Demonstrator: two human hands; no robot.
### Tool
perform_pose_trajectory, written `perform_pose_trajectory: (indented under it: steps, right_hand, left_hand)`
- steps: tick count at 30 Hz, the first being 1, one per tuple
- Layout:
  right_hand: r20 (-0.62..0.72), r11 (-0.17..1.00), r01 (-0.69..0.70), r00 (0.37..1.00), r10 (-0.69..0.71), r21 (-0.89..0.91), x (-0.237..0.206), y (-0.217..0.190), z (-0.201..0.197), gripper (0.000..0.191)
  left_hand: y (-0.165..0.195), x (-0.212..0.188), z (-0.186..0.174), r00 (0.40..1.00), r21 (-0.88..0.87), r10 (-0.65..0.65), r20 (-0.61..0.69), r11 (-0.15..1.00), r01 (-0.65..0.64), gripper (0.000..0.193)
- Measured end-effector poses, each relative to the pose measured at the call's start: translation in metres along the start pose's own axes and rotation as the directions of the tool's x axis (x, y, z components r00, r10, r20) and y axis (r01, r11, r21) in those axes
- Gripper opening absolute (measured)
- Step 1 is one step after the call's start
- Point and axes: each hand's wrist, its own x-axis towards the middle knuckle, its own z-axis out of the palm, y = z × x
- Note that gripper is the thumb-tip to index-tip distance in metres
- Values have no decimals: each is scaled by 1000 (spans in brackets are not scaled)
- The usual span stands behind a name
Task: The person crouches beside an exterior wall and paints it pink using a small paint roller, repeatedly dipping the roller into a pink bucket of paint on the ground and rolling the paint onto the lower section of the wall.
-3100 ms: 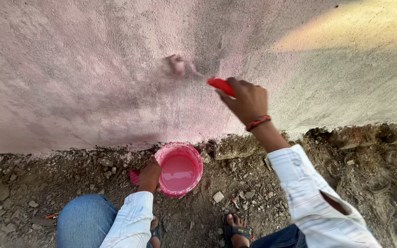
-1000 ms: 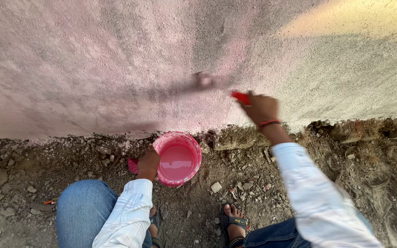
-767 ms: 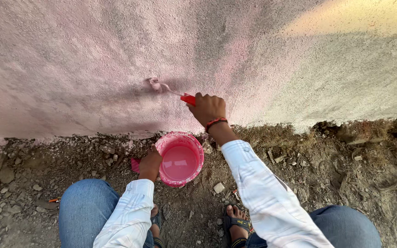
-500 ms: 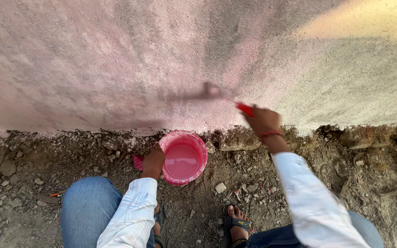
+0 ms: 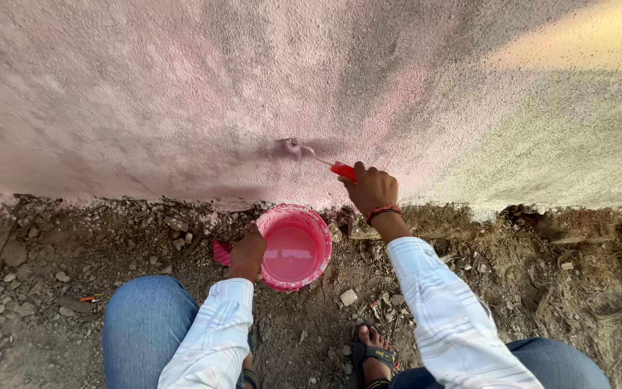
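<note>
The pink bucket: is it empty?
No, the pink bucket holds pink paint, and the left hand grips its rim.

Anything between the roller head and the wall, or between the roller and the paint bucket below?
Nothing visible. The roller lies against the pink wall, held by the right hand on its red handle. Below it, the bucket stands open, the left hand on its left rim only.

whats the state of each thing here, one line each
paint roller: head pressed on the wall, red handle gripped by right hand
pink bucket: upright on the dirt, open, pink paint inside, left hand on its rim
wall: rough, pink-coated at left, bare grey at right
sandal: worn on foot
</note>
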Motion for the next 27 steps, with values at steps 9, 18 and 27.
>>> perform_pose_trajectory:
  steps: [9, 18, 27]
  right_hand:
    - [-9, 932, -341, 939, 345, 126, -50, 150, -3, 39]
    - [-201, 913, -148, 950, 238, 379, -42, 154, 5, 30]
    - [-245, 982, -145, 954, 171, 120, -12, 126, -2, 39]
  left_hand:
    - [3, -4, -6, 1000, -1, -9, -15, 1000, 9, 88]
    - [3, -7, -1, 999, 23, 0, -36, 1000, 1, 84]
    - [-3, -9, -17, 996, 89, 42, 83, 995, -49, 108]
